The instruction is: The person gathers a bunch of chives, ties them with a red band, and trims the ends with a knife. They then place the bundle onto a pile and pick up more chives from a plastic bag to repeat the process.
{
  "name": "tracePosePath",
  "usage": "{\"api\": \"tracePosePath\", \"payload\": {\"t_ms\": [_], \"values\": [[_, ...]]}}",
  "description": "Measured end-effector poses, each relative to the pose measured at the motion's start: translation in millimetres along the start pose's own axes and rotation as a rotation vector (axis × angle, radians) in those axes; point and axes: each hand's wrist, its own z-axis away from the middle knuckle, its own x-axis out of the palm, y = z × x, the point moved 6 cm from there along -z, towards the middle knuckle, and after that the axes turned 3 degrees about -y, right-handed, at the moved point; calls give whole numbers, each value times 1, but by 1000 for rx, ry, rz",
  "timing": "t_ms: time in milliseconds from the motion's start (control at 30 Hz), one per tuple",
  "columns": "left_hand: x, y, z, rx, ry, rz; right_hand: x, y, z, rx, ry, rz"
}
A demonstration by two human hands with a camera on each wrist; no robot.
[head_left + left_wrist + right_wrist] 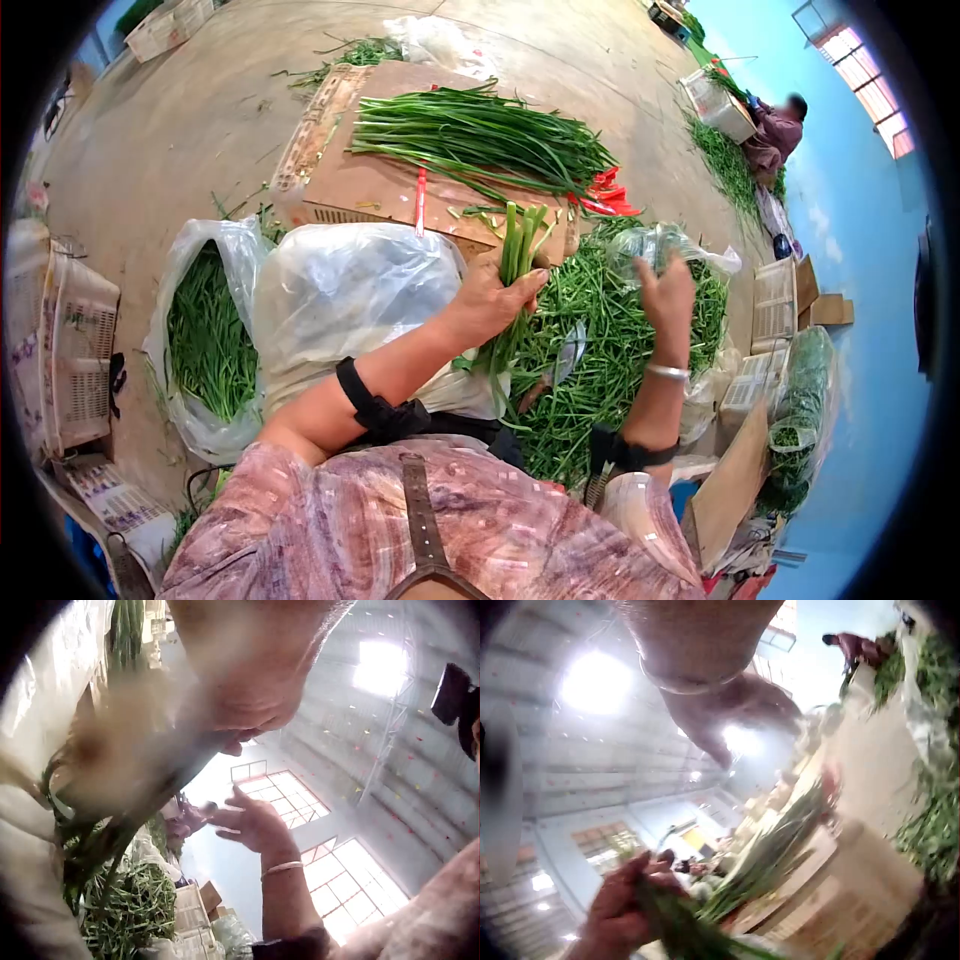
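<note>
In the head view the left hand [490, 298] grips a small bunch of green stalks [519, 243], thumb across it, pale ends up. The right hand [667, 290] is raised over a heap of loose green leaves [640, 350], holding nothing visible; in the left wrist view this right hand [257, 823] has its fingers spread. A large bundle of long green stalks [480, 135] lies on a brown board [385, 195], with red strips [421, 200] near it. In the right wrist view the left hand [626, 911] holds the stalks; the lower part of the bunch is blurred in the left wrist view.
A clear bag of greens [210, 330] and a white plastic bag [350, 275] stand at the left. Crates [85, 350] line the far left, and more crates [775, 300] stand at the right by the blue wall. Another person [775, 135] sits at the back right.
</note>
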Motion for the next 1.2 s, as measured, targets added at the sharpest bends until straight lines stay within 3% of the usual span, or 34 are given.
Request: {"api": "tracePosePath", "payload": {"t_ms": [33, 100, 133, 167, 200, 267, 300, 367, 500, 533, 567, 600, 667, 700, 733, 800, 833, 867, 933, 967, 1000, 1100, 1167, 1200], "values": [[1, -2, -1, -5, 25, -77, 0, -32, 13, 101, -306, -348], [11, -13, -3, -27, 37, -149, -1, -90, 35, 87, -447, -874], [16, -15, -7, 91, 72, -109, 14, -99, 39, -24, -421, -993], [17, -15, -10, 215, 110, -70, 21, -112, 40, -104, -333, -1043], [17, -20, -11, 213, 106, -69, 14, -138, 42, -79, -492, -1148], [26, -18, -11, 333, 73, -857, 19, -143, 36, -148, -270, -858], [24, -15, -13, 191, 112, -777, 24, -142, 34, -144, -274, -857], [24, -3, -8, 168, 82, -704, 34, -137, 31, -77, -314, -1168], [24, -1, 1, 136, -140, -559, 23, -120, 20, 29, -330, -1484], [20, -8, 1, 110, -218, -476, 13, -117, 18, 28, -318, -1473], [2, -38, -6, -56, -246, -191, 4, -116, 16, -1, -353, -1471], [-6, -18, -9, -106, -159, -122, -4, -117, 16, -27, -388, -1469], [-19, -10, -22, -32, -166, 69, -6, -119, 19, -7, -421, -1527], [-11, -18, -38, 63, -308, 62, -3, -126, 19, -67, -455, -1529], [23, 23, -22, 39, -445, 104, 0, -136, 19, -133, -490, -1533], [30, -8, -18, -85, -555, -237, 4, -155, 23, -204, -618, -1452], [33, -24, -19, -71, -563, -258, 7, -157, 23, -241, -573, -1385], [27, -37, -19, -71, -565, -257, 10, -157, 23, -273, -528, -1316], [19, -28, -11, -282, -380, 55, 5, -144, 20, -210, -514, -1293], [15, -27, -11, -228, -325, 83, 4, -137, 17, -158, -510, -1268], [13, -29, -10, -227, -311, 85, 4, -129, 17, -47, -520, -1367], [16, -30, -12, -253, -338, 23, 2, -128, 14, -63, -412, -1308], [17, -33, -13, -275, -313, 3, 0, -127, 11, -137, -351, -1022], [15, -36, -12, -294, -276, -16, 1, -124, 9, -135, -352, -1021]]}}
